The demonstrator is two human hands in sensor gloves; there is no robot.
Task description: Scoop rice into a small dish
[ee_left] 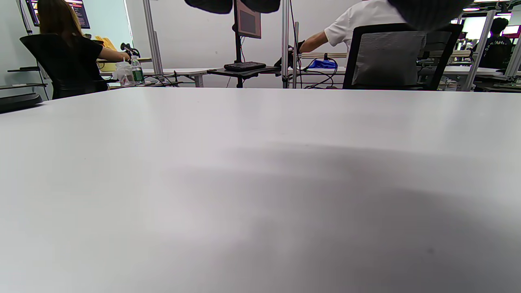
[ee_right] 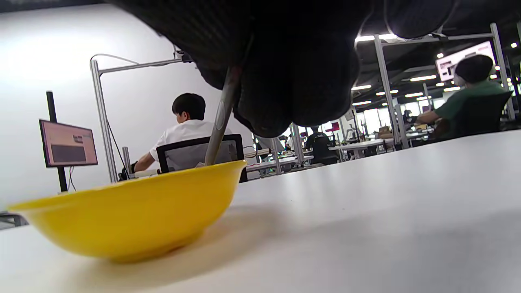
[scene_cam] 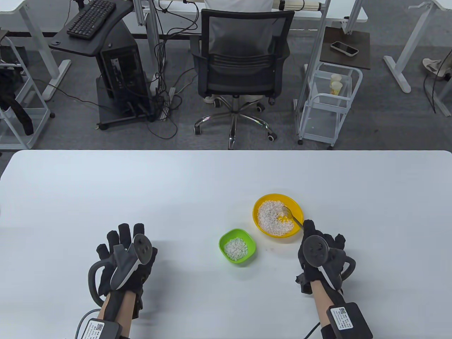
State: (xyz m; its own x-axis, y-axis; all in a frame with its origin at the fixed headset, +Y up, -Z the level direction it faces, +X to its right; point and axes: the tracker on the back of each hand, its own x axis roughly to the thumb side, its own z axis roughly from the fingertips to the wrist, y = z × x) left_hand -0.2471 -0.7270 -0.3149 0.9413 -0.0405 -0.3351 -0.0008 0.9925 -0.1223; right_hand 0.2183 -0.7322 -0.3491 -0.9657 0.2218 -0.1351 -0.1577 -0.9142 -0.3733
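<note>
Right hand (scene_cam: 323,252): grips the spoon (scene_cam: 293,217) by its handle, fingers closed round it; the spoon's tip sits in the rice of the yellow bowl (scene_cam: 298,206).
Left hand (scene_cam: 123,261): lies flat on the table (scene_cam: 141,187), fingers spread, holding nothing.
Dish (scene_cam: 251,243): green, just beside the yellow bowl, already holding a small heap of rice.
Done: some rice is in the dish.
Left: likely more scoops, as the yellow bowl is well stocked and the dish is only partly filled.
</note>
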